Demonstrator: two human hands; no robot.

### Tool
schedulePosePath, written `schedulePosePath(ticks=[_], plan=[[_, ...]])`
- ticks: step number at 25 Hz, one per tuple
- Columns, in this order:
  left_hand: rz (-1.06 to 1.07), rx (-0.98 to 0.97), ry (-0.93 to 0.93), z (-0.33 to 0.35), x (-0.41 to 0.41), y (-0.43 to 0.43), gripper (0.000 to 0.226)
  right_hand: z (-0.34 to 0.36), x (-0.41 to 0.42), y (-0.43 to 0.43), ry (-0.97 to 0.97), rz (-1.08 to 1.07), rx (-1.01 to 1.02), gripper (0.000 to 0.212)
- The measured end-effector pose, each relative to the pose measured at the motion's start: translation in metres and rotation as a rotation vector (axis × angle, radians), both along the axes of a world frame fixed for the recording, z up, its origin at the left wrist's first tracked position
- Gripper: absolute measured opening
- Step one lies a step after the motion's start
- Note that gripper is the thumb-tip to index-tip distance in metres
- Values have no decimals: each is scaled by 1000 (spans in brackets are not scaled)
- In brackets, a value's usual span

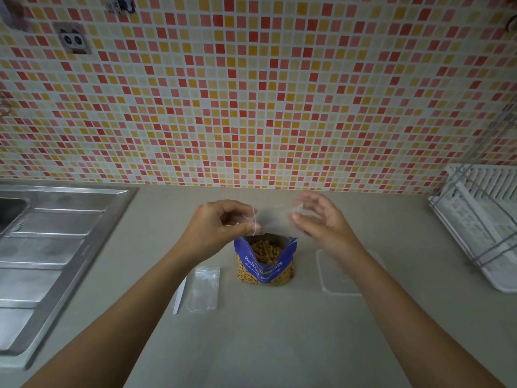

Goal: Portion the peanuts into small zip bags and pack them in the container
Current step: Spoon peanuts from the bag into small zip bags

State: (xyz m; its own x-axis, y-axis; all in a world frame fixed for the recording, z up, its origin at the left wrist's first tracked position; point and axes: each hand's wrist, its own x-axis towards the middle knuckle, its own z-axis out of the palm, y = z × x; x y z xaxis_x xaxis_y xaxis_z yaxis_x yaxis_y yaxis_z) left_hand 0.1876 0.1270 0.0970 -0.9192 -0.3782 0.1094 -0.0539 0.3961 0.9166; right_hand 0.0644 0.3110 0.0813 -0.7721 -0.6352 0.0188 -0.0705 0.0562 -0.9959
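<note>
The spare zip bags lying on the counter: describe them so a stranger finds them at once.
Start at the steel sink on the left and move right along the grey counter toward the blue peanut bag. Just left of that bag lie the spare zip bags, flat on the counter. Unlike the thin white strip beside them, they are wide, clear and glossy.

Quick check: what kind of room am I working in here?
Most likely a home kitchen: a stainless sink on the left, a dish rack on the right, and mosaic tiles on the wall behind.
</note>
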Motion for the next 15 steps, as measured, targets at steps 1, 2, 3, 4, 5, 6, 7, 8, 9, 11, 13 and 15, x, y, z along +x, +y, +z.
schedulePosePath(ticks=[1,2,3,4,5,6,7,8,9,11,13,15], plan=[[-6,-48,2,-1,-1,0,25,2,0,3,174,30,56,59],[-11,-100,8,-3,-3,-1,25,4,1,5,385,86,146,73],[-15,-158,10,-5,-5,-1,25,6,3,5,611,151,280,84],[-14,-210,7,-7,-6,0,25,8,5,4,807,195,420,92],[-7,-249,3,-9,-8,1,24,7,7,0,936,215,532,96],[0,-273,-1,-11,-10,3,23,5,8,-3,983,220,605,97],[2,-291,-5,-12,-11,5,20,3,10,-7,981,211,640,95],[-3,-310,-7,-13,-12,7,16,0,9,-10,966,195,653,91],[-12,-332,-8,-14,-13,8,14,-3,9,-12,958,176,653,87],[-23,-377,-1,-17,-13,9,12,-6,8,-13,958,132,640,79],[-16,-444,4,-19,-12,9,14,-7,8,-14,964,106,627,75],[-8,-494,4,-21,-12,11,18,-10,11,-16,1000,86,641,71]])
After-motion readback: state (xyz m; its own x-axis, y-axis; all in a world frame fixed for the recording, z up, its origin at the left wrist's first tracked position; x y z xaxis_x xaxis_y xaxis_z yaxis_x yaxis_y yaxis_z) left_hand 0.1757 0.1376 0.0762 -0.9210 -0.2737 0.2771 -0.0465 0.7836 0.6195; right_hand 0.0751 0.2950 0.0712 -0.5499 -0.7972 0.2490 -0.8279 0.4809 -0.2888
